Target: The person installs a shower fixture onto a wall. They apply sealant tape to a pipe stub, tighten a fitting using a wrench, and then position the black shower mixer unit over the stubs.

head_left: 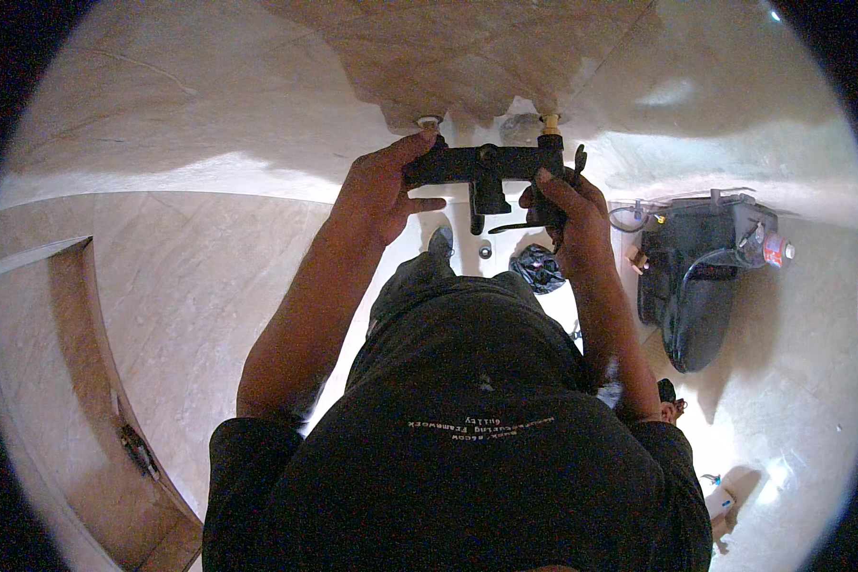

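A black wall mixer tap [505,164] is held level against the stone-patterned wall, spanning two pipe outlets. Its left end lies between the thumb and fingers of my left hand [377,191], the thumb up by the left outlet [431,122], which has a pale ring. My right hand [574,205] is closed round the right end, near a thin black lever [580,162]. Above that end, a brass fitting [550,125] shows between tap and wall. A short spout [491,198] points down from the middle of the body. My palms hide parts of both ends.
To the right stands a dark toilet [701,276] with a red-labelled bottle [777,250] on it. Below the tap are a black plastic bag [540,270] and a small round floor drain [485,251]. At the left is a recessed ledge [76,315]; a white object [720,500] lies lower right.
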The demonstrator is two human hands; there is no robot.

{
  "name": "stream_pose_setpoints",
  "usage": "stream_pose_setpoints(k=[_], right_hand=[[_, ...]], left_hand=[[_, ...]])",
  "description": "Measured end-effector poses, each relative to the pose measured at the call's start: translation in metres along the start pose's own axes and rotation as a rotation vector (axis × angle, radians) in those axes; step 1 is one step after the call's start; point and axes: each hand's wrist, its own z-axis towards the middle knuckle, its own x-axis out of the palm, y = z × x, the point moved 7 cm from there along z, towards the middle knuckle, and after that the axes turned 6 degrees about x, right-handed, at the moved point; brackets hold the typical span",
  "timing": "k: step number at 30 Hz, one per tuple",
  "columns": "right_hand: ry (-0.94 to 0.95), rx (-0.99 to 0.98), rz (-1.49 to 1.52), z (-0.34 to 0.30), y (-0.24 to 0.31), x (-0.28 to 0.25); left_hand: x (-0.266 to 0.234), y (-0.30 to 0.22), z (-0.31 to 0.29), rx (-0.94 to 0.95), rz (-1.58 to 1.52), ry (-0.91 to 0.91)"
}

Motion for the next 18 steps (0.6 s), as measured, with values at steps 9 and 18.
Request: stream_pose_setpoints(k=[9, 18], right_hand=[[-0.020, -0.034, -0.051, 0.001, 0.001, -0.001], [0.021, -0.038, -0.097, 0.002, 0.001, -0.003]], left_hand=[[-0.009, -0.003, 0.004, 0.090, 0.241, -0.135], [-0.001, 0.004, 0.012, 0.099, 0.004, -0.014]])
